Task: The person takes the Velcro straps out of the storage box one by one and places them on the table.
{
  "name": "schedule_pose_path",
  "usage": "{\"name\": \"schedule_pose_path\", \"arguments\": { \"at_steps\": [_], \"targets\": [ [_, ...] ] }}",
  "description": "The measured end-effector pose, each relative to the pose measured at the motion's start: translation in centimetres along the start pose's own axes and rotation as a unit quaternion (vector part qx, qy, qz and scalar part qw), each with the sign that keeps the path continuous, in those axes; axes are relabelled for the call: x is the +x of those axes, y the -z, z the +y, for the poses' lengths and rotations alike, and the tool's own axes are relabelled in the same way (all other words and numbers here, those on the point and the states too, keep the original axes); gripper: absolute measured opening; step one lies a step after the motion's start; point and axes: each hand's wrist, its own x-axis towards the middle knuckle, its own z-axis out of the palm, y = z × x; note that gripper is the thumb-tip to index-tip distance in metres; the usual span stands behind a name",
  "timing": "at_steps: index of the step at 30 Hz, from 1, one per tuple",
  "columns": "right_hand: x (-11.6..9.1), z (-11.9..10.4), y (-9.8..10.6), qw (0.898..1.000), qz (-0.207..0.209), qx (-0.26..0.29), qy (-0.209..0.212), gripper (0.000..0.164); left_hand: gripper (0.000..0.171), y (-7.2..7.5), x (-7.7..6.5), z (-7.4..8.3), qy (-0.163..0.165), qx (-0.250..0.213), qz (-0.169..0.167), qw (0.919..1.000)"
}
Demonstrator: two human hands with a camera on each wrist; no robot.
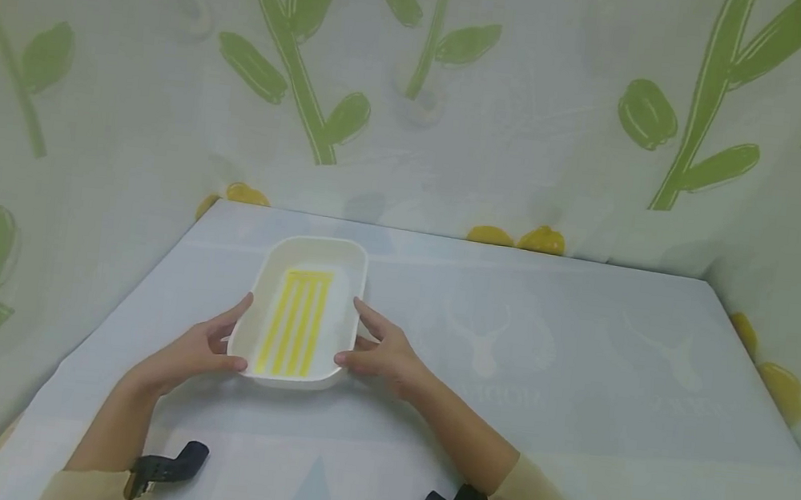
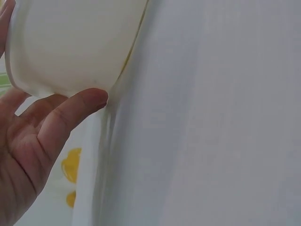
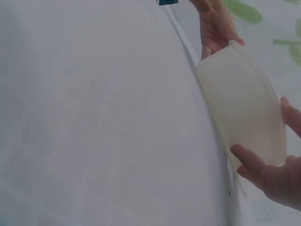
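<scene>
A white rectangular tray [image 1: 350,277] with rounded corners and a raised rim is held between both hands on the left part of the table. Yellow stripes [image 1: 295,320], joined by a bar at the far end, run along its floor. My left hand [image 1: 199,347] grips the left side, its thumb by the near corner and its fingers spread along the wall. On the opposite side my right hand [image 1: 386,353] holds the wall between thumb and fingers. Both wrist views show the tray's plain outer wall [image 2: 75,47], with the right hand's thumb [image 3: 249,160] lying across it.
The table [image 1: 579,348] has a pale cover with faint printed shapes. Behind and at the sides hangs a white curtain [image 1: 527,133] with green leaves and yellow flowers. Each wrist wears a black camera mount [image 1: 166,465].
</scene>
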Motion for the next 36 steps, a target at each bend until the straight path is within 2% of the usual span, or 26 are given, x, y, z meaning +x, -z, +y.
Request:
{"name": "schedule_pose_path", "arguments": {
  "at_steps": [14,23,36],
  "targets": [
    [-1.6,-0.5,2.4,1.0,-0.011,0.001,0.006,0.092,0.103,-2.2,1.2,1.1,0.018,-0.025,0.004,0.9995],
    [-2.7,-0.8,3.7,1.0,-0.004,-0.003,0.007,0.094,0.099,-3.2,1.9,1.7,0.001,-0.059,-0.023,0.998],
    [-3.8,-0.9,6.0,1.0,0.009,-0.004,0.003,0.095,0.099,-5.1,3.5,2.9,-0.007,-0.08,-0.031,0.9963]
  ]
}}
